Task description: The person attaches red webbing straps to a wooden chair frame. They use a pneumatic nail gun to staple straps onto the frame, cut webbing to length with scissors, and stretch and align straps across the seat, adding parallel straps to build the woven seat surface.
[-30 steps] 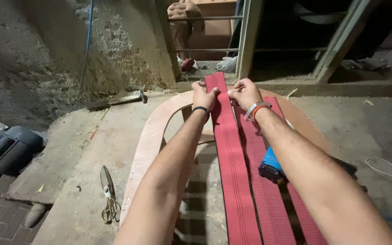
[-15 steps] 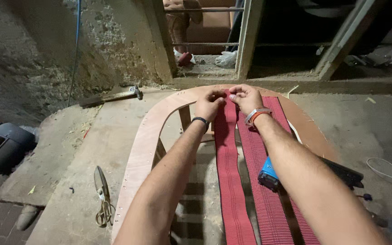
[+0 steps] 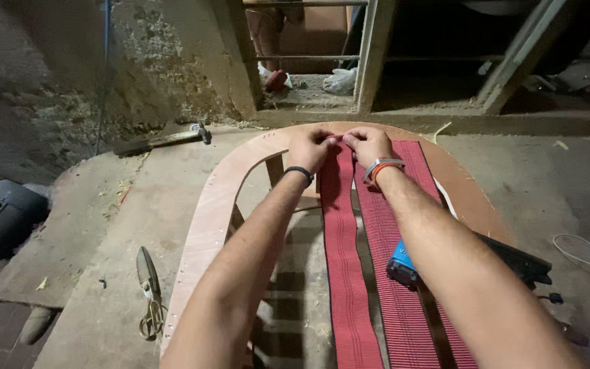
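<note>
A curved wooden chair frame (image 3: 207, 217) lies on the concrete floor in front of me. Two red webbing straps run along it: a left strap (image 3: 347, 273) and a right strap (image 3: 394, 246). My left hand (image 3: 308, 147) and my right hand (image 3: 368, 144) meet at the far rim of the frame, fingers pinching the far end of the left strap and folding it down onto the wood. A dark band circles my left wrist; an orange and grey one circles my right.
A blue and black staple gun (image 3: 474, 263) rests on the frame under my right forearm. Shears (image 3: 149, 292) lie on the floor at the left, a hammer (image 3: 165, 139) by the rough wall. A cable (image 3: 575, 247) trails at the right.
The strap end stood past the frame's rim a second ago; both hands have since pulled it in and pressed it down at the rim. The view has moved closer.
</note>
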A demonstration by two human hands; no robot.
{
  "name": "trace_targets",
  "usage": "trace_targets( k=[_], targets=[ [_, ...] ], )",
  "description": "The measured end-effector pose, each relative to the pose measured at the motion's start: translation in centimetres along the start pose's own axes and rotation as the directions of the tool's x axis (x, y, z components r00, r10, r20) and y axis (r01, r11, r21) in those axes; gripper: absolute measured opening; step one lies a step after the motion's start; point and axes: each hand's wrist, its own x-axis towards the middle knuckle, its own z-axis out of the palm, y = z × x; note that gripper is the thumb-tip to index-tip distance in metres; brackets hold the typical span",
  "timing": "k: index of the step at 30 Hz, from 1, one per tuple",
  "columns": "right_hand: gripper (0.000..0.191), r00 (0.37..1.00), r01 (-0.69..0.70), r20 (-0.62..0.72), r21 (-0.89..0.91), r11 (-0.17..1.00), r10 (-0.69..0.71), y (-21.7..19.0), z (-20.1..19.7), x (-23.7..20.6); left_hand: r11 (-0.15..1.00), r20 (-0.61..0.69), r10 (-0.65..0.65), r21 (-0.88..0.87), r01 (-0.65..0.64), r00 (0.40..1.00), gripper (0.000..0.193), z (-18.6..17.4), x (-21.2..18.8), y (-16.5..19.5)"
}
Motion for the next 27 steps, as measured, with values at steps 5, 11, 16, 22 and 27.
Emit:
trace_targets(
  k=[5, 11, 16, 22, 27],
  targets=[
    [0.013, 0.997, -0.068, 0.058, 0.168, 0.983, 0.059, 0.4, 0.0, 0.5, 0.952, -0.147, 0.036, 0.305, 0.011, 0.989, 0.024, -0.4, 1.5, 1.4],
    [0.016, 0.993, -0.116, 0.030, 0.084, 0.990, 0.113, -2.0, -3.0, -1.0, 0.910, -0.044, -0.092, 0.403, 0.102, 0.995, 0.023, -0.8, 3.2, 1.7],
    [0.035, 0.949, 0.056, 0.304, -0.412, 0.909, 0.079, -7.7, -10.8, -9.4, 0.925, 0.070, -0.113, 0.372, 0.079, 0.991, 0.018, -0.7, 4.1, 0.5],
    [0.078, 0.790, 0.124, 0.235, -0.966, 0.228, 0.566, -10.5, -16.8, -23.0, 0.916, 0.084, -0.098, 0.396, 0.057, 0.992, 0.016, -1.5, 4.5, 0.1],
    [0.089, 0.864, 0.028, 0.184, -0.947, 0.319, 0.470, -10.2, -17.8, -25.1, 0.846, 0.048, -0.058, 0.532, 0.023, 0.997, 0.018, -2.1, 3.2, 1.1]
  ],
)
